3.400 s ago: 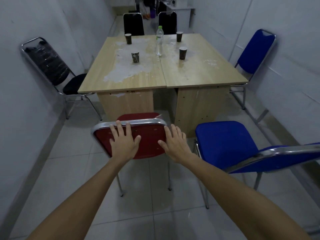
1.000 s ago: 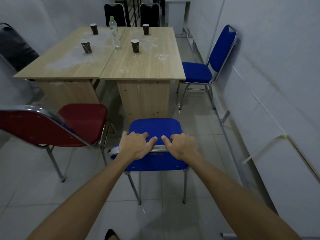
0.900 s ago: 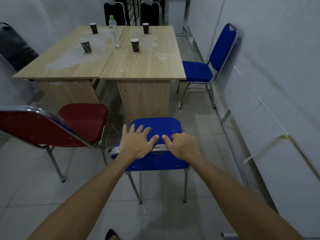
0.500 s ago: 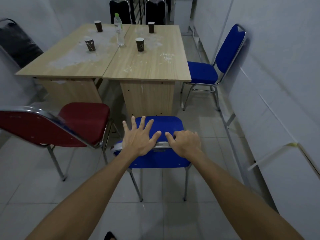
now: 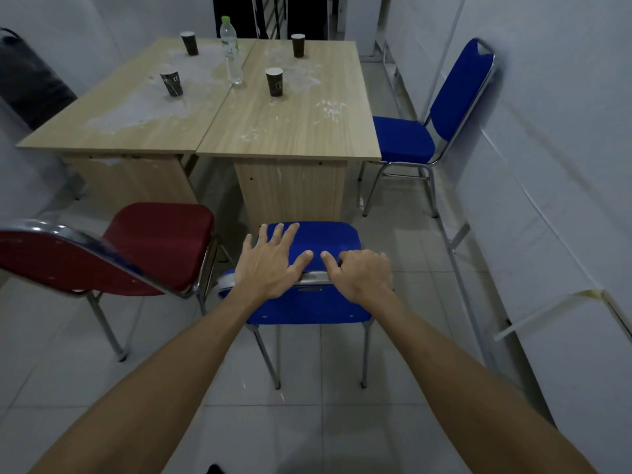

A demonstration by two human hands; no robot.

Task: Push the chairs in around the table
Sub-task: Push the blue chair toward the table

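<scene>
Fingers of the left hand [image 5: 270, 268] spread flat over the chrome top rail of the blue padded metal-legged chair [image 5: 318, 304]; right hand [image 5: 364, 273] curled around that rail. Chair just before the light wooden table [image 5: 290, 131], beside the red padded chair [image 5: 113, 254].

Table [image 5: 290, 131] sits center-far. On it: four cups [image 5: 274, 82] w/ a bottle [image 5: 231, 49] between. Two chairs at near end, side by side: left chair [image 5: 150, 248], right chair [image 5: 318, 302]. Third chair [image 5: 427, 131] right of table, by wall [image 5: 547, 131].
</scene>
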